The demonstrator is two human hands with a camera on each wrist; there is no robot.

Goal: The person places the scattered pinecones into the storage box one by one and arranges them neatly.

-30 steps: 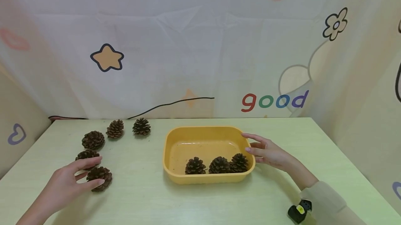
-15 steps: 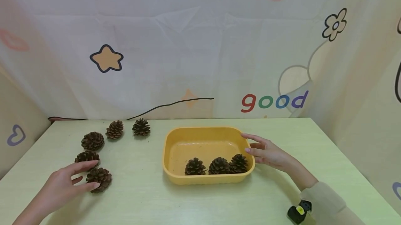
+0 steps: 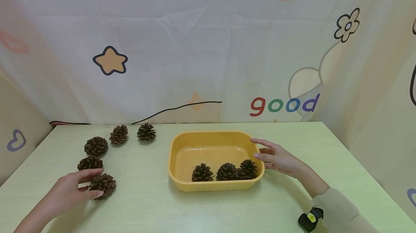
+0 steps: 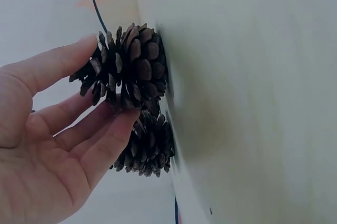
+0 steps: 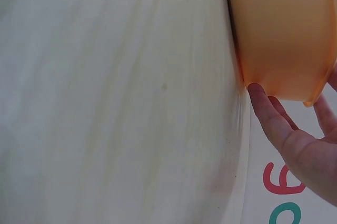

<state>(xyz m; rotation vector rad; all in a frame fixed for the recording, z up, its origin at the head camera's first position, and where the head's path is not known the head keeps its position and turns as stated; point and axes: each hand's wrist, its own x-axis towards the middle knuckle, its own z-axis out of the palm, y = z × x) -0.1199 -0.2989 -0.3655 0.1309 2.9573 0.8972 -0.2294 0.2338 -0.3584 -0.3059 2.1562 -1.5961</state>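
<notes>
My left hand (image 3: pixel 67 192) grips the nearest pine cone (image 3: pixel 103 186), thumb on its near side and fingers behind it. The left wrist view shows thumb and fingertips against the scales of this pine cone (image 4: pixel 139 61), with another cone (image 4: pixel 150 150) beyond. Just behind the hand sits a second brown cone (image 3: pixel 90 163). On the right, my right hand (image 3: pixel 281 159) holds the right end of a yellow plastic basin (image 3: pixel 212 186), fingertips over the rim and others on the outside wall. The right wrist view shows fingers at the basin's outer wall (image 5: pixel 284 34).
Three more pine cones lie at the back left: one (image 3: pixel 96 146), one (image 3: pixel 119 134) and one (image 3: pixel 146 132). Three pine cones (image 3: pixel 227 171) sit along the basin's near wall. A printed curtain (image 3: pixel 162 63) hangs behind the pale table (image 3: pixel 143 204).
My left hand has come down slightly and its fingers have closed in around the nearest pine cone. The right hand and basin have stayed in place.
</notes>
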